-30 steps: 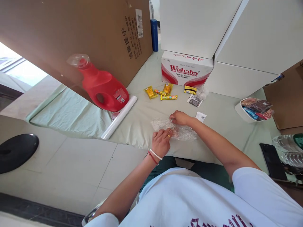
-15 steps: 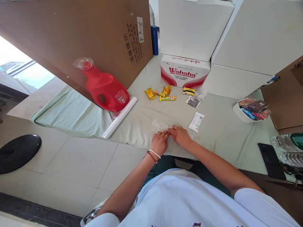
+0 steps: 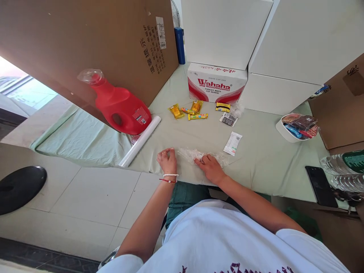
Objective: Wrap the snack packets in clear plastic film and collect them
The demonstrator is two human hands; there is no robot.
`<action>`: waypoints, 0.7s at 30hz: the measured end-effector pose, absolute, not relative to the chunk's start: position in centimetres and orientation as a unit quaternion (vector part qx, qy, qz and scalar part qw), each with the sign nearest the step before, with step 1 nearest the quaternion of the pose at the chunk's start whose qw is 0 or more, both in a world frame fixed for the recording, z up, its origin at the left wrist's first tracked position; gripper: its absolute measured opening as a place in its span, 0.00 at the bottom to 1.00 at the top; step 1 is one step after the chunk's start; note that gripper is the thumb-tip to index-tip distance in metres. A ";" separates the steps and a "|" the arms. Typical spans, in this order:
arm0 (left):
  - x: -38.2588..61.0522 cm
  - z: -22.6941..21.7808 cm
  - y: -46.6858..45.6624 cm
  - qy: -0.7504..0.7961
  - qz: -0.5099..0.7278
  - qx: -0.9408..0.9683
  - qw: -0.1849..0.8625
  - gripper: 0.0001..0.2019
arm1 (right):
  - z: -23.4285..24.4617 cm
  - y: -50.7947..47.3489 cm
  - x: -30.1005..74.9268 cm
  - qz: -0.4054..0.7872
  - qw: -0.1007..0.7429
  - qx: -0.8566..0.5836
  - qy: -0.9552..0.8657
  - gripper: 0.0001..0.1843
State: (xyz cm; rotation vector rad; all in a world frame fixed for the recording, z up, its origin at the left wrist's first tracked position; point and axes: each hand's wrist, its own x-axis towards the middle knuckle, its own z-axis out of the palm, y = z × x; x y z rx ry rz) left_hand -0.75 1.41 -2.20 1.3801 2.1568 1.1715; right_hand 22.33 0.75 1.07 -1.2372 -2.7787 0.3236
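Observation:
A crumpled sheet of clear plastic wrap [image 3: 187, 154] lies near the table's front edge, stretched out to the left. My left hand [image 3: 167, 162] is at its left end, thumb and fingers pinched together, apparently on the film's edge. Over the middle of the wrap, my right hand [image 3: 211, 167] has its fingers curled and gripping the film; a small pale bundle shows at the fingertips, its contents unclear. Beyond my right hand is a white sachet [image 3: 232, 143]. Farther back sit a silver-and-dark packet [image 3: 228, 119] and a small yellow packet [image 3: 223, 107].
Several yellow snack packets [image 3: 198, 116] lie before a Wahaha carton [image 3: 216, 84]. At left, a red jug [image 3: 122, 108] leans by a roll of plastic film [image 3: 140, 141]. Rightward are a white bowl of snacks [image 3: 284, 131], a black phone [image 3: 321, 186] and water bottles [image 3: 332, 167].
My left hand has moved left, away from my right hand, and the plastic wrap now spreads wider between them. My right hand stays on the wrap.

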 end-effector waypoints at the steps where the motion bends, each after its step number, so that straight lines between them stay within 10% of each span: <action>1: -0.5 -2.1 1.7 0.776 0.405 0.462 0.145 0.21 | 1.1 0.6 22.3 0.105 0.039 -0.407 -0.907 0.27; 10: 5.7 1.2 1.2 0.737 0.385 0.531 0.161 0.09 | 1.0 -0.1 22.0 0.108 0.050 -0.421 -0.899 0.25; 21: 9.4 0.1 -3.9 0.573 0.263 0.768 0.116 0.25 | 1.7 -4.2 27.7 0.200 0.275 -0.500 -0.797 0.19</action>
